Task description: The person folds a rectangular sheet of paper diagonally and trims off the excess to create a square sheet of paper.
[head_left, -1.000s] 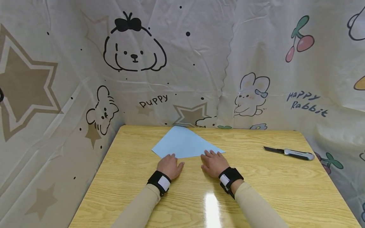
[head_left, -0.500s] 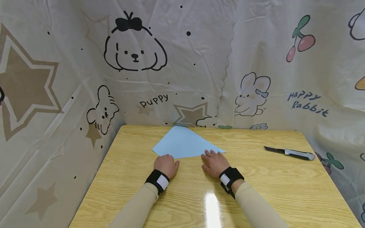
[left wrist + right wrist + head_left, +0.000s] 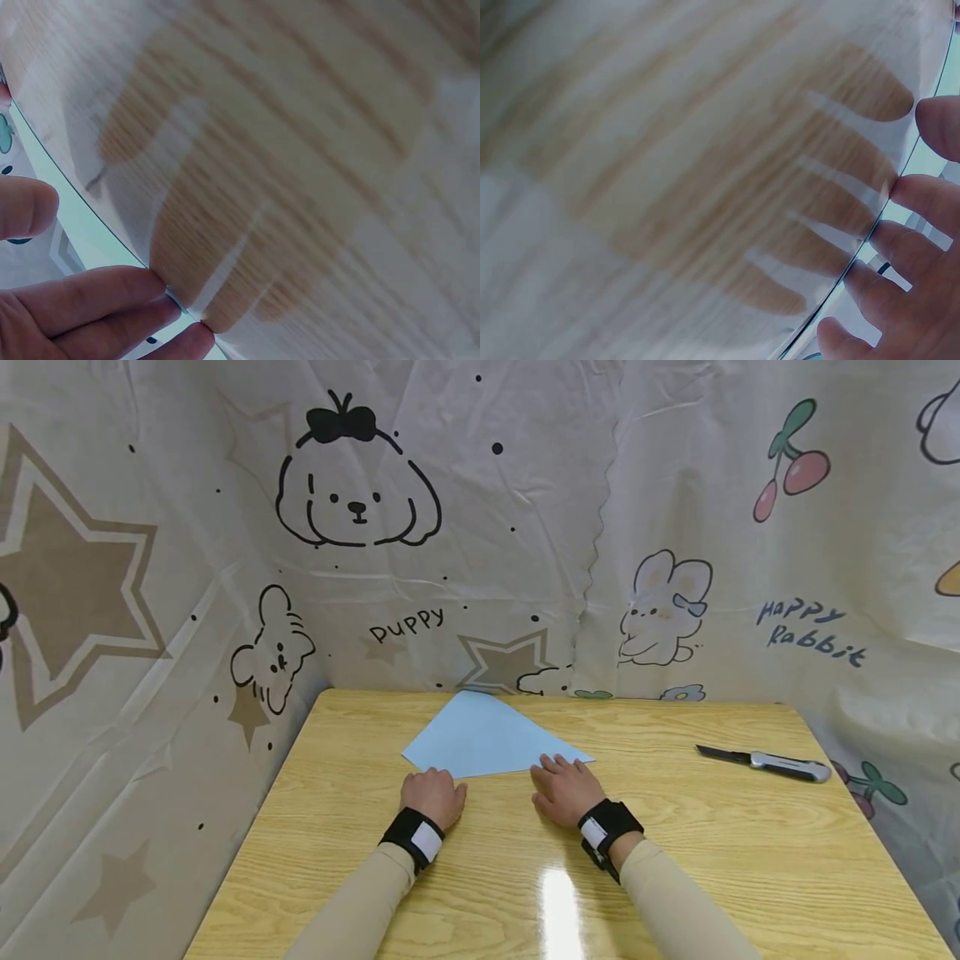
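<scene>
A light blue sheet of folded-looking paper (image 3: 487,735) lies flat near the back of the table, its long edge towards me. At its near left corner is my left hand (image 3: 433,797), fingertips touching the edge. The left wrist view shows those fingers (image 3: 90,296) fairly straight, with the thumb apart from them. My right hand (image 3: 567,789) rests its spread fingers on the right part of the near edge. From the right wrist, the fingers (image 3: 922,202) reach to the paper's edge. Neither hand grips anything. What lies under the fingertips is hidden.
A utility knife (image 3: 787,766) with its dark blade out lies on the right side of the wooden table (image 3: 360,860), the blade pointing left. A printed cloth curtain (image 3: 480,568) hangs behind the table and along its sides.
My left hand has slid left along the near edge to the paper's left corner. The right hand, the paper and the knife have stayed in place.
</scene>
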